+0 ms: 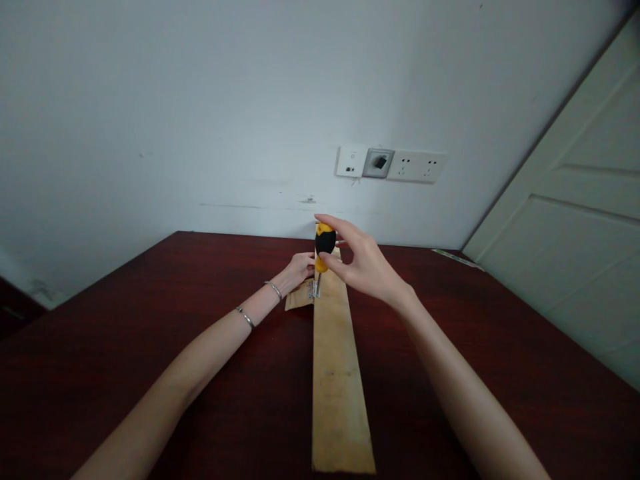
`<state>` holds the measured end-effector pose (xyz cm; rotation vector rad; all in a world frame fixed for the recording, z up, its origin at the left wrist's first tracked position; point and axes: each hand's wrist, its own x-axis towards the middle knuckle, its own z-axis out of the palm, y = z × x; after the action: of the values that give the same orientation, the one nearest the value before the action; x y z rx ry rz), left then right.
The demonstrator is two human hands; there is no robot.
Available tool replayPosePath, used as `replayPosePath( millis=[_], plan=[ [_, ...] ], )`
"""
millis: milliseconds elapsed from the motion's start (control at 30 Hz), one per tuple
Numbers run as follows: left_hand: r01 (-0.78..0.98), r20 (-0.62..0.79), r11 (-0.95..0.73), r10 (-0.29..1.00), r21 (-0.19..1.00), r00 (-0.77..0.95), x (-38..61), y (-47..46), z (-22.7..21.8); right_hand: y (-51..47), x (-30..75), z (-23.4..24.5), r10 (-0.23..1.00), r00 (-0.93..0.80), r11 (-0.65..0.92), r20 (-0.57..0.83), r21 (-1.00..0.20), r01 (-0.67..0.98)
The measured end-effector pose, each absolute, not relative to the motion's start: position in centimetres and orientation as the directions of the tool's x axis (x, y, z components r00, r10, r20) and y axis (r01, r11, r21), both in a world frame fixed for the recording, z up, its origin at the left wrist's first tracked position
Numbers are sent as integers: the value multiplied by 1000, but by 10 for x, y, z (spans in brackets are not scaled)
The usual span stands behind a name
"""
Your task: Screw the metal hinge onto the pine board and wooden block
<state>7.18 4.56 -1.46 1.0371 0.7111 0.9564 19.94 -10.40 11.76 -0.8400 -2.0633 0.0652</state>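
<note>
My right hand (367, 263) is closed around a screwdriver (325, 241) with a yellow and black handle. Its shaft points down to a metal hinge (316, 287) at the left edge of a long wooden board (337, 387). A shorter piece of wood (300, 297) juts out to the left at the hinge. My left hand (301, 265) grips the board's left edge near its far end, just beyond the hinge; some of its fingertips are hidden by the board and the screwdriver. Any screw under the tip is too small to make out.
The board lies lengthwise on a dark red table (225, 400). Behind the table rises a white wall (225, 120) with a row of sockets (415, 167). On the right stands a pale panelled door (575, 220). A thin flat strip (457, 259) lies near the table's far right corner.
</note>
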Motion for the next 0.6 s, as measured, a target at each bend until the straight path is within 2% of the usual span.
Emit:
replayPosePath(
  millis=[200, 600],
  plan=[
    [-320, -44, 185, 915, 929, 401, 72, 46, -13, -106, 206, 121, 611, -379, 769, 695, -405, 495],
    [-347, 51, 146, 865, 926, 500, 72, 64, -31, -105, 206, 121, 581, -359, 776, 731, -365, 514]
  ],
)
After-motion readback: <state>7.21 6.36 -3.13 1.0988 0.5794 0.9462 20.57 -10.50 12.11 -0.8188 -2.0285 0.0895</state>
